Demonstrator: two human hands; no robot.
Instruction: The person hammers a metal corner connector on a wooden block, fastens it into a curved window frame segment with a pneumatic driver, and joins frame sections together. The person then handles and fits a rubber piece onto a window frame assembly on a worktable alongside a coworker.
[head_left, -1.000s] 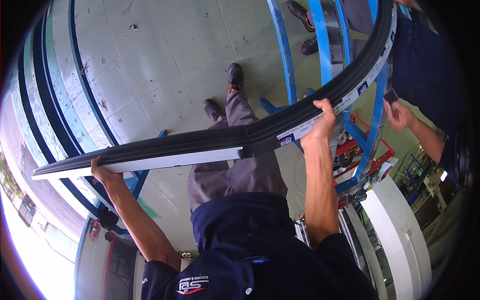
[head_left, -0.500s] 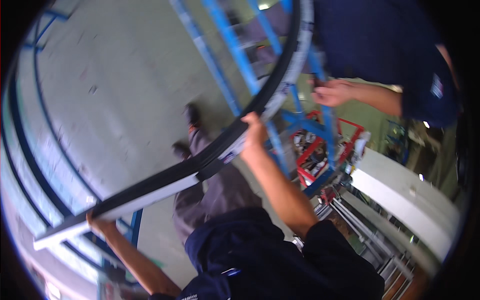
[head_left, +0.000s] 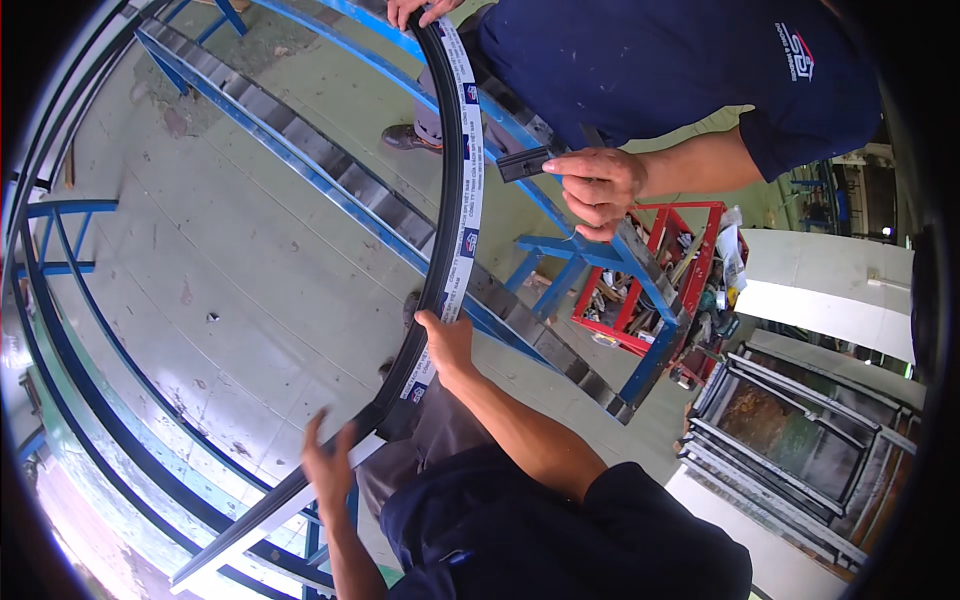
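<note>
Left hand [head_left: 328, 468] shifted along profile [head_left: 450, 205] | right hand [head_left: 450, 345] gripping | white printed tape [head_left: 471, 205]

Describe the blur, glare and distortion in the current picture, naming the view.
Head view: the left hand is blurred, the right hand sharper; head view: a whitish sheen lies on the floor; head view: the strip bows, probably partly through fisheye distortion.

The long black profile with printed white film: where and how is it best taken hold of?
The long black profile is slim and stretches far both ways, so probably take it with two hands, one either side of its bend, coming from the wearer's side; a single grip could let it tip. The right hand grips it near the bend.
</note>
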